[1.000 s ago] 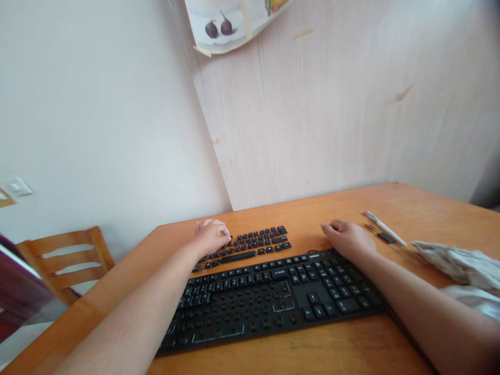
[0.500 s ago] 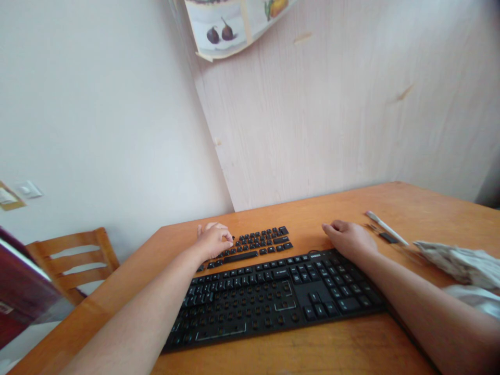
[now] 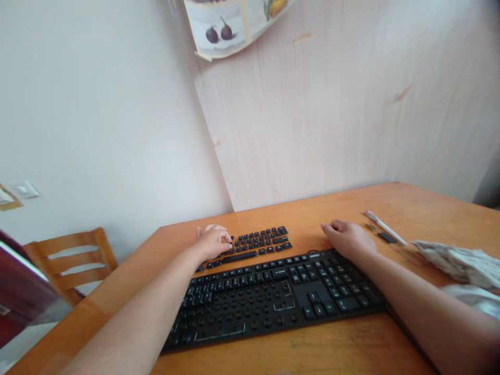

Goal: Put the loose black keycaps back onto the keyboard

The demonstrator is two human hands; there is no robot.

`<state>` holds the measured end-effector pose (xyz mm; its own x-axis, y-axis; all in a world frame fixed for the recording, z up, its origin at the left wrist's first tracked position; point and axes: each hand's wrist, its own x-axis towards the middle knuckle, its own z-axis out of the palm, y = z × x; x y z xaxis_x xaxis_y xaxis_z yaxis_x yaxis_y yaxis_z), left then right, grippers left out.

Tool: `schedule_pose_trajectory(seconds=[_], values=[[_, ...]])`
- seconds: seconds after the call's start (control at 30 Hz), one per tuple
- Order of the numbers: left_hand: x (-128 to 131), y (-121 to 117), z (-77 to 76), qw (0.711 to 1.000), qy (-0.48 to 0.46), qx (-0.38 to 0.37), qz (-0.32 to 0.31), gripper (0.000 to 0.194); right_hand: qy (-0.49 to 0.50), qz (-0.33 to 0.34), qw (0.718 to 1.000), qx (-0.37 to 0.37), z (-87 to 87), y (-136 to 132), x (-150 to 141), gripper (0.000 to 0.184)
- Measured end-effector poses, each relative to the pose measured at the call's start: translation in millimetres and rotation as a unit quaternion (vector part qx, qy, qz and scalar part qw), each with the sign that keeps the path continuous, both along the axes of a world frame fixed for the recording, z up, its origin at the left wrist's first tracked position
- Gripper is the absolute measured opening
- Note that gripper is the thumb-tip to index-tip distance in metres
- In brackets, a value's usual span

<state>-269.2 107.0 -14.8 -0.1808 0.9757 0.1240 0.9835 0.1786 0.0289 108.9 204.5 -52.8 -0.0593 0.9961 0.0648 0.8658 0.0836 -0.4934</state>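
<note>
My left hand (image 3: 212, 241) reaches over the left end of the loose black keycaps (image 3: 253, 242), thumb and forefinger pinched together. Whatever is between those fingertips is too small to make out. Closer to me lies a black keyboard (image 3: 302, 297), its lower left and middle keys off and bare key sockets showing; the arrow keys and number pad are in place. My right hand (image 3: 349, 238) rests at the keyboard's upper right corner, fingers curled in and thumb pointing left; the inside of its grip is hidden. A long space bar (image 3: 239, 256) lies in the nearest keycap row.
On the right of the wooden table (image 3: 273, 351) lie a white brush-like stick (image 3: 385, 226), a small black-ended tool (image 3: 386, 237) and crumpled grey cloth or plastic (image 3: 464, 263). A wooden chair (image 3: 72, 260) stands left; a wall is behind the table.
Both hands stay in nearly the same places. The left fingertips have shifted very slightly by the keycaps; the whole view has drifted a little.
</note>
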Motion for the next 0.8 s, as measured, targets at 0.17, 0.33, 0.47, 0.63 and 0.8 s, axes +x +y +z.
schedule_pose_trajectory(seconds=[0.17, 0.33, 0.47, 0.63, 0.8], values=[[0.4, 1.5, 5.5, 1.0, -0.009, 0.006, 0.005, 0.017, 0.003, 0.0, 1.0, -0.001, 2.1, -1.4, -0.5, 0.049], [-14.6, 9.0, 7.4, 1.0, -0.004, 0.031, -0.001, 0.02, -0.002, -0.001, 1.0, -0.003, 1.0, -0.8, 0.1, 0.049], [-22.2, 10.0, 5.8, 0.999, 0.001, 0.026, -0.02, 0.017, 0.002, 0.005, 1.0, 0.01, -1.3, 0.5, 0.8, 0.049], [-22.7, -0.3, 7.8, 0.996, -0.004, -0.005, -0.085, 0.014, 0.001, 0.004, 1.0, 0.015, -2.7, 1.6, 1.1, 0.049], [-18.0, -12.1, 10.8, 0.995, 0.025, -0.027, -0.092, 0.016, -0.002, 0.003, 1.0, 0.005, -1.0, 0.4, 0.8, 0.049]])
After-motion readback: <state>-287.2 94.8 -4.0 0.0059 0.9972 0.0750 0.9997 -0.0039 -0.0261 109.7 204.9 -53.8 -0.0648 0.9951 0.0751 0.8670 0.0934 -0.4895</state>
